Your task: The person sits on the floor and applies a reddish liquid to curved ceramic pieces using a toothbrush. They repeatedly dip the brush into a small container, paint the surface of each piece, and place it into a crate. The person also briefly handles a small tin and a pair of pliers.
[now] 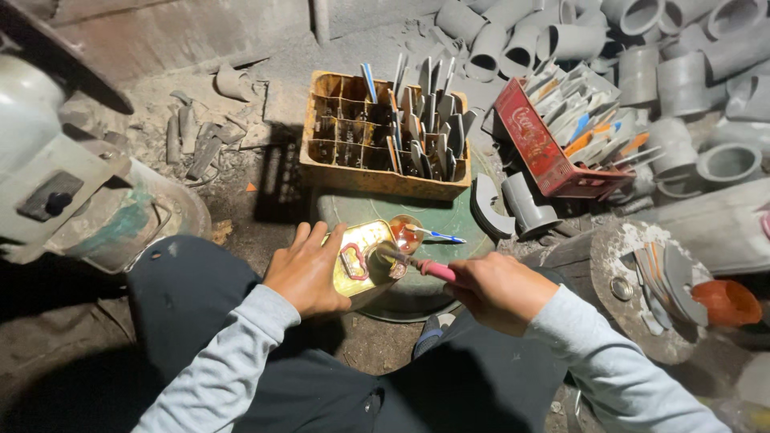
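Note:
My left hand (306,271) rests on a flat yellow metal tin (362,256) with a ring-shaped opener lying on it, holding it down on a round green drum top (449,228). My right hand (497,290) grips a pink-handled brush (425,267), whose tip touches the spot beside a small glass jar of amber liquid (405,232). A thin blue-and-white stick (437,236) lies across the jar's rim.
A yellow compartment crate (381,132) with several metal blades stands behind the drum. A red crate (561,132) with more blades is tilted at right. Grey clay pipes (682,64) pile up at the back right. A grinder machine (72,192) stands at left.

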